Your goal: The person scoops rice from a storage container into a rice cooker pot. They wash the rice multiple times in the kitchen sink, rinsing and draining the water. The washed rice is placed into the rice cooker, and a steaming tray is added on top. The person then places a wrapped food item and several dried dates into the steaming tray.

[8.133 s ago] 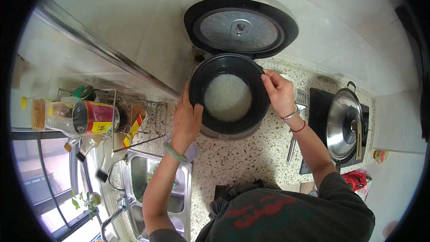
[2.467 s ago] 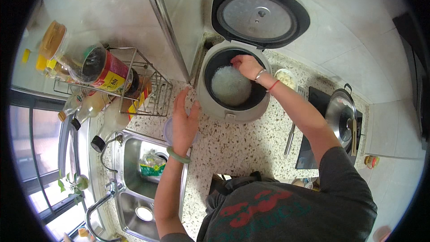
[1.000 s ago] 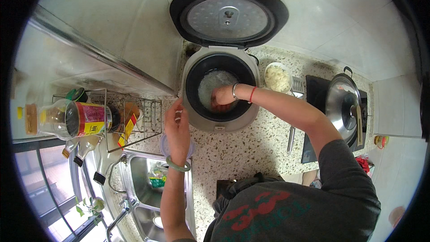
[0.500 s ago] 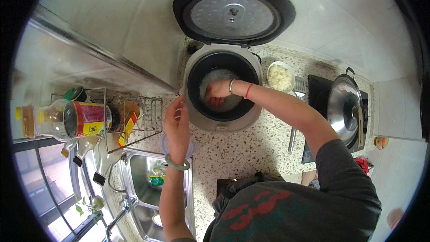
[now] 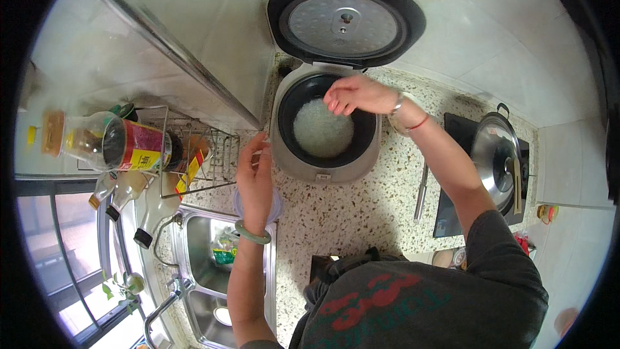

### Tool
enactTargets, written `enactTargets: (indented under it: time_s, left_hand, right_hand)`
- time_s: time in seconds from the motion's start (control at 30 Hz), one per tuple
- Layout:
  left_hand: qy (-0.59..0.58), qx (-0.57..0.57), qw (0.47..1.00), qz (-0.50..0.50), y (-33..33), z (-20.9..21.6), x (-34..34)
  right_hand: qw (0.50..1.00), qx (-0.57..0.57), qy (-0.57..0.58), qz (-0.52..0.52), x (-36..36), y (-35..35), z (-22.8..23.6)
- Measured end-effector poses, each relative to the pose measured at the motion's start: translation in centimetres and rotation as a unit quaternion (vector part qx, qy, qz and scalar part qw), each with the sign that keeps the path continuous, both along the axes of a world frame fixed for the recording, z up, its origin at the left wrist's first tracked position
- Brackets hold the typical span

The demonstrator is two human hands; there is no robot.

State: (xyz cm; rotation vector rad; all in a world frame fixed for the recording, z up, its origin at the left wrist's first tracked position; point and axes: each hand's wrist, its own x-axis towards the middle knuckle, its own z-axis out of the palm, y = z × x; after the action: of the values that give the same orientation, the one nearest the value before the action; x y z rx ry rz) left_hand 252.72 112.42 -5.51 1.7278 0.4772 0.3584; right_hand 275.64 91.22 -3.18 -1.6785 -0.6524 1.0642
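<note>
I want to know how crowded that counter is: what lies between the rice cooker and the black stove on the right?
In the head view, only a metal utensil lies on the speckled counter between rice cooker and stove.

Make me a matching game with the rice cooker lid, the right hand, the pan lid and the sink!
Things:
1. cooker lid
2. right hand
3. pan lid
4. sink

Places or states:
A. below the dish rack, at the person's left
B. swung open, upright behind the pot
C. on the pan, on the black hob
D. over the rice in the pot

Pairs: 1-B, 2-D, 3-C, 4-A
</note>
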Motion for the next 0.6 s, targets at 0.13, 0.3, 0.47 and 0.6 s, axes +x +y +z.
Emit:
enactTargets:
  time_s: [0.13,0.3,0.47,0.6]
  left_hand:
    - [0.005,-0.133,0.991,-0.001,-0.3,1.2,-0.1]
    - [0.037,-0.234,0.971,0.001,-0.5,0.7,-0.9]
    - [0.043,-0.267,0.963,-0.004,-1.2,0.7,-1.0]
    - [0.031,-0.262,0.965,-0.006,-2.0,1.3,-1.0]
  right_hand:
    - [0.993,0.051,0.074,-0.076,-0.8,-1.0,3.0]
    - [0.982,0.057,-0.004,-0.18,-1.7,-1.7,1.2]
    - [0.966,0.016,-0.062,-0.251,-2.1,-3.1,0.3]
    - [0.961,0.018,-0.072,-0.267,-2.7,-4.0,0.2]
